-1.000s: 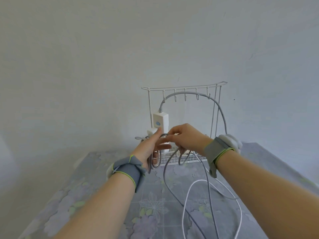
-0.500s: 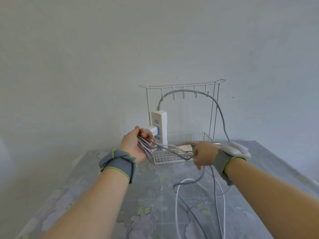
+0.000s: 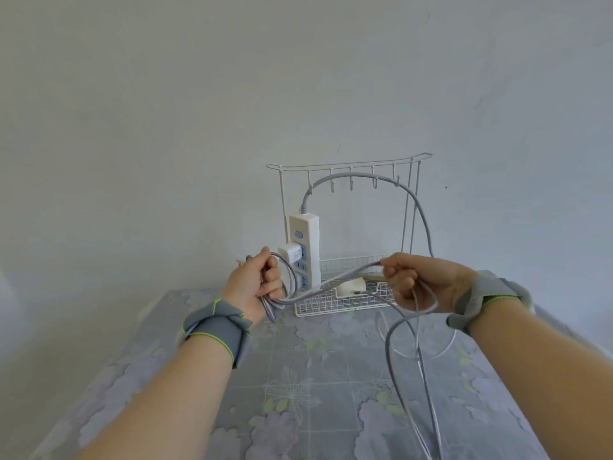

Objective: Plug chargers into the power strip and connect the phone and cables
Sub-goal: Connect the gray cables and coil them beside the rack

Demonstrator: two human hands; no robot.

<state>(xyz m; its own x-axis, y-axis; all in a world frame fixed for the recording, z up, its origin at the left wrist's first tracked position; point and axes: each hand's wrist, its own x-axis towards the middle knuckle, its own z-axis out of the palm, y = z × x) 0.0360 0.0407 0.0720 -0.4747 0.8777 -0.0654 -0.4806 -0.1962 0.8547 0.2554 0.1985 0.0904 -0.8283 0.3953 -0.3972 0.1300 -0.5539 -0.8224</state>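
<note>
A white power strip (image 3: 306, 247) stands upright in a white wire rack (image 3: 348, 303), its thick grey cord arching over the rack's hooks. A small white charger (image 3: 289, 254) is plugged into one of its upper sockets. My left hand (image 3: 253, 282) grips a bundle of looped grey cable (image 3: 288, 280) just left of the strip. My right hand (image 3: 418, 282) holds the same grey cable, which stretches taut between the two hands and hangs down in loops. A white plug-like object (image 3: 351, 287) lies in the rack's basket. No phone is visible.
The table carries a grey floral cloth (image 3: 298, 393). A white cable (image 3: 444, 350) curls on it below my right hand, and grey cables trail off the near right edge. A bare wall stands close behind the rack.
My hands have moved apart, drawing a length of grey cable out between them. My right hand has risen from the basket's front and now holds the cable at its level.
</note>
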